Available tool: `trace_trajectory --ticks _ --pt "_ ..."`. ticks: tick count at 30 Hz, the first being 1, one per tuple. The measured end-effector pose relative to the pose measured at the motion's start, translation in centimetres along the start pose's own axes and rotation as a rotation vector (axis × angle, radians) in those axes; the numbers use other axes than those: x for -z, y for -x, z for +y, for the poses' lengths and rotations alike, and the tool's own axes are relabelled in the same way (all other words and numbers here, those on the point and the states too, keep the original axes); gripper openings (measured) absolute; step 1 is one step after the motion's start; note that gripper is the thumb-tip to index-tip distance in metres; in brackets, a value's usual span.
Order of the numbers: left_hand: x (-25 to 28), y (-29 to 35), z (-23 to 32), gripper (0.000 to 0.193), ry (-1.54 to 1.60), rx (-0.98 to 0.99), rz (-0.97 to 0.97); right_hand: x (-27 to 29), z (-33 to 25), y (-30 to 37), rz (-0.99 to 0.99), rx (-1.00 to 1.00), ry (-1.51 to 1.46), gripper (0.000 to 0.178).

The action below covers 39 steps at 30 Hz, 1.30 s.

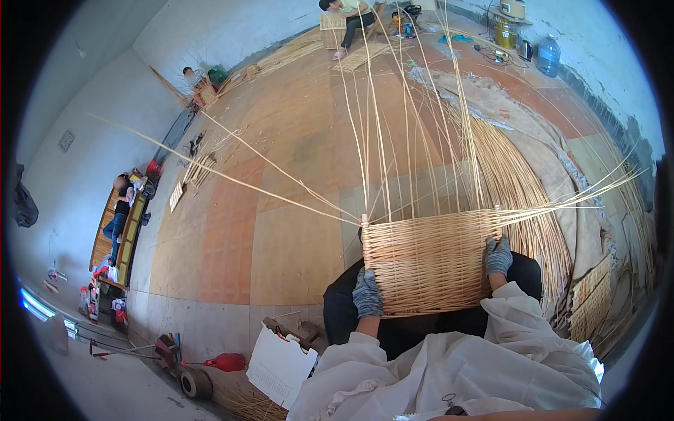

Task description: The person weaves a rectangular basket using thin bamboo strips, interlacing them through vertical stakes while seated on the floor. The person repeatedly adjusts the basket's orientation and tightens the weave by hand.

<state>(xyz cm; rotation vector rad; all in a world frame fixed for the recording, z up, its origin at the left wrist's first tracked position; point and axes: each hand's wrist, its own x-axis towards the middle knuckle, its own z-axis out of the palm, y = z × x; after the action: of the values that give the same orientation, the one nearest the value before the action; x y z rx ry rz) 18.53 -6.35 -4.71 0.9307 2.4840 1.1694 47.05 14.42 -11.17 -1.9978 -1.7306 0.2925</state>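
Note:
A woven wicker panel rests across my lap, tilted toward me. Long pale willow rods fan out from its upper edge, and more stick out from both upper corners. My left hand, in a grey striped glove, grips the panel's left side near the bottom. Higher up on the opposite side, my right hand in a matching glove is closed around the edge. Most of the fingertips are hidden behind the weave.
A thick bundle of loose rods lies on cloth to my right, with smaller woven pieces near it. A white cardboard piece and a tape roll are at lower left. Several other people sit farther off, one with a woven panel.

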Motion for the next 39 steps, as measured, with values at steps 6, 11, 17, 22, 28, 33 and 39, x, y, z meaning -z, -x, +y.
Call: trace_trajectory --ticks 6,11,17,22,28,33,39 --pt "0.0 0.1 0.7 0.046 0.147 0.233 -0.07 2.7 -2.0 0.1 -0.189 -0.113 -0.047 0.061" --pt "0.4 0.2 2.0 0.046 0.064 0.133 -0.009 1.0 -0.7 -0.1 -0.092 -0.065 -0.002 0.058" --pt "0.6 0.3 2.4 0.046 0.087 0.128 -0.014 0.4 -0.2 -0.4 -0.088 -0.061 -0.002 0.06" --pt "0.2 0.3 1.5 0.046 0.098 0.12 -0.008 1.8 -1.2 0.1 -0.124 -0.078 -0.016 0.061" --pt "0.2 0.3 2.0 0.046 0.014 0.096 -0.002 0.4 0.0 -0.4 -0.088 -0.05 0.021 0.062" --pt "0.5 0.3 2.2 0.048 0.009 0.118 -0.027 -1.1 1.2 -0.4 -0.006 0.012 0.033 0.06" --pt "1.9 0.2 3.0 0.051 0.096 -0.071 0.025 -1.0 -0.7 -0.4 -0.082 0.039 -0.073 0.061"
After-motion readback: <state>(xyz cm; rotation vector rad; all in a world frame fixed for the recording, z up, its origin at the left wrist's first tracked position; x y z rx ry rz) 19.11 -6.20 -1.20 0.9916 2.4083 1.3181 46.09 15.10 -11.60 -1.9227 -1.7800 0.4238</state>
